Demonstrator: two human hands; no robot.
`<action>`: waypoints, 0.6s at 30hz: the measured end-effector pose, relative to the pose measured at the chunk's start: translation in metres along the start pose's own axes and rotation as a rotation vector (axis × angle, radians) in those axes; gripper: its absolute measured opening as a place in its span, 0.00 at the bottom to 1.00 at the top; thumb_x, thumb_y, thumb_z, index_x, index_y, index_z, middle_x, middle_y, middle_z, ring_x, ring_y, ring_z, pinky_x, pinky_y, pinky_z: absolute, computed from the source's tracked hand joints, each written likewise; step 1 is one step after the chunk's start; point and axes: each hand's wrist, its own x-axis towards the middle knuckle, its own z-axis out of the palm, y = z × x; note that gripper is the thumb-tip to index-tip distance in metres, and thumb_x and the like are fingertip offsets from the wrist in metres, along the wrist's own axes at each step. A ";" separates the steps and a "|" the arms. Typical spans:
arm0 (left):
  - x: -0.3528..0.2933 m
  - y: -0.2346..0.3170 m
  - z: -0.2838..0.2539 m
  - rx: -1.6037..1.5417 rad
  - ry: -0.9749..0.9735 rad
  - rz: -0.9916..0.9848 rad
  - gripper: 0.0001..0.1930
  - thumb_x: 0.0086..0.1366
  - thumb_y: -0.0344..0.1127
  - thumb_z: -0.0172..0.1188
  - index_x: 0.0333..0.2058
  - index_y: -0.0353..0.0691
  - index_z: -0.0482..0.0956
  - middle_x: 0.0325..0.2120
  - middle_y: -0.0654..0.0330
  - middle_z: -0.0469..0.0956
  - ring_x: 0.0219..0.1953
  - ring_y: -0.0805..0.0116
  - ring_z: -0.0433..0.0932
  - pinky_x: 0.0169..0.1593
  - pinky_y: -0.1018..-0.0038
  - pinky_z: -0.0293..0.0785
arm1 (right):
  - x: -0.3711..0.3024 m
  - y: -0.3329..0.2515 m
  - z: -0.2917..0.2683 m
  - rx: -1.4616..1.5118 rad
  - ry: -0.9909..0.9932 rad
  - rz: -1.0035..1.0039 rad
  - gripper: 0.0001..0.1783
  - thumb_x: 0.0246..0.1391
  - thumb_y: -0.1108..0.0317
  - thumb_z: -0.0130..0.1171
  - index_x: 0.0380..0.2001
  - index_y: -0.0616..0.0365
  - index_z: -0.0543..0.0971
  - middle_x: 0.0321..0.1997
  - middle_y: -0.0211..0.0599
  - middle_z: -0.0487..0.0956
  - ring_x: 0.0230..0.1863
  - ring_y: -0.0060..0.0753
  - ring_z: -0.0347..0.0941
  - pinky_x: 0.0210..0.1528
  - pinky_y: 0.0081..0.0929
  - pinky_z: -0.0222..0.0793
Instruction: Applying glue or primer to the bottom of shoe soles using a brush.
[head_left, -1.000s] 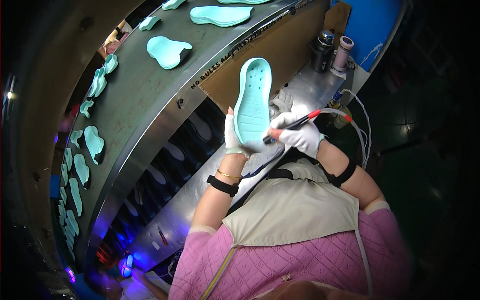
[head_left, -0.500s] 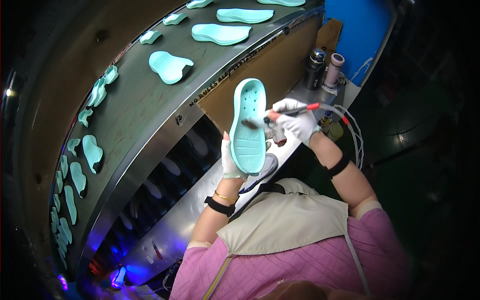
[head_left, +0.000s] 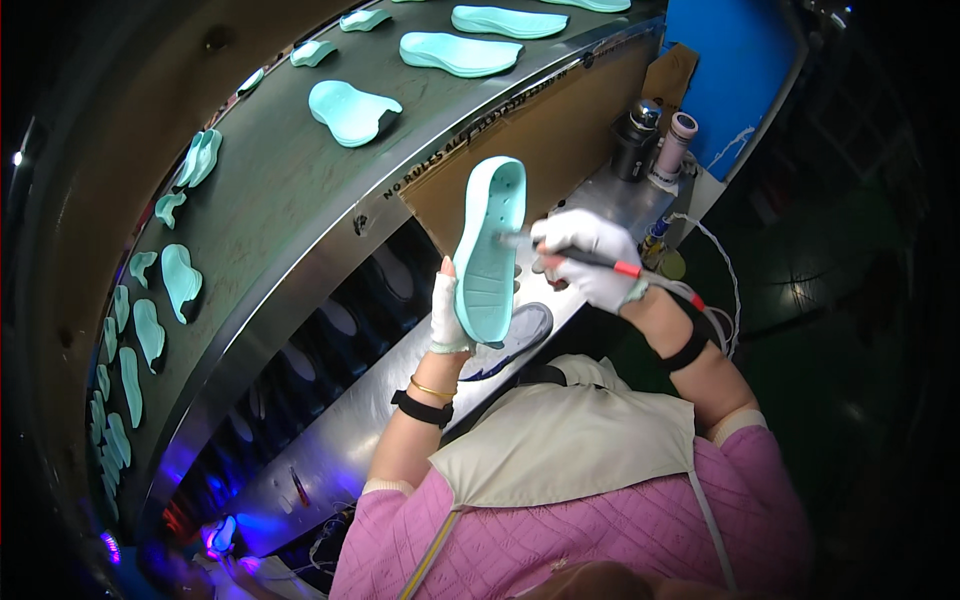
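My left hand [head_left: 447, 312], in a white glove with a bare thumb tip, grips a mint-green shoe sole [head_left: 488, 285] by its near left side. The sole stands tilted, its hollow face toward my right, with small holes at the far end and ridges at the near end. In my gloved right hand [head_left: 595, 240] is a brush [head_left: 600, 261] with a dark handle and red bands, joined to a clear hose. Its blurred tip is at the sole's inner face; contact is hard to tell. Below the sole, a grey sole-shaped piece [head_left: 528, 328] lies on the metal bench.
A curved green conveyor belt [head_left: 260, 180] carries several mint soles along the left and far side. A cardboard panel [head_left: 560, 130] lines its edge. Back right stand a black flask [head_left: 635, 145] and a pink bottle [head_left: 675, 145]. Another person's hand [head_left: 240, 570] works under blue light.
The sole has turned so its inner face shows less, and my left hand has shifted slightly left. The brush handle has swung, its hose end now lower. Soles on the belt have shifted in view.
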 end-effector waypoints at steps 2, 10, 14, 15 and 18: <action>-0.004 0.004 0.011 0.048 -0.001 0.008 0.34 0.65 0.61 0.37 0.52 0.34 0.68 0.39 0.49 0.77 0.39 0.62 0.79 0.42 0.70 0.76 | 0.014 -0.013 -0.009 -0.378 0.027 -0.208 0.10 0.41 0.84 0.57 0.29 0.61 0.75 0.36 0.39 0.77 0.37 0.32 0.75 0.40 0.28 0.72; 0.005 0.021 0.004 0.017 0.001 -0.040 0.28 0.67 0.56 0.41 0.51 0.36 0.69 0.39 0.54 0.77 0.37 0.66 0.78 0.40 0.72 0.76 | 0.003 -0.018 -0.003 -0.088 -0.297 -0.022 0.07 0.44 0.80 0.62 0.28 0.59 0.77 0.35 0.35 0.77 0.39 0.30 0.74 0.44 0.24 0.70; 0.015 0.027 -0.018 -0.136 -0.298 -0.213 0.26 0.68 0.53 0.42 0.52 0.37 0.68 0.41 0.56 0.76 0.38 0.68 0.78 0.41 0.75 0.75 | 0.016 -0.025 0.008 -0.068 -0.490 -0.031 0.06 0.45 0.79 0.62 0.28 0.58 0.77 0.35 0.33 0.77 0.38 0.30 0.74 0.44 0.24 0.69; 0.017 0.024 -0.022 -0.139 -0.291 -0.211 0.26 0.68 0.53 0.42 0.52 0.37 0.68 0.41 0.56 0.76 0.38 0.68 0.78 0.41 0.75 0.75 | 0.019 -0.024 0.012 -0.076 -0.601 -0.052 0.06 0.45 0.78 0.62 0.28 0.57 0.77 0.35 0.33 0.77 0.38 0.29 0.74 0.43 0.23 0.69; 0.020 0.015 -0.021 0.013 -0.131 -0.210 0.23 0.67 0.48 0.45 0.53 0.37 0.67 0.46 0.55 0.74 0.45 0.68 0.75 0.48 0.74 0.73 | 0.022 -0.017 0.016 -0.102 -0.718 0.029 0.05 0.45 0.77 0.62 0.27 0.56 0.78 0.33 0.32 0.78 0.36 0.29 0.75 0.41 0.23 0.70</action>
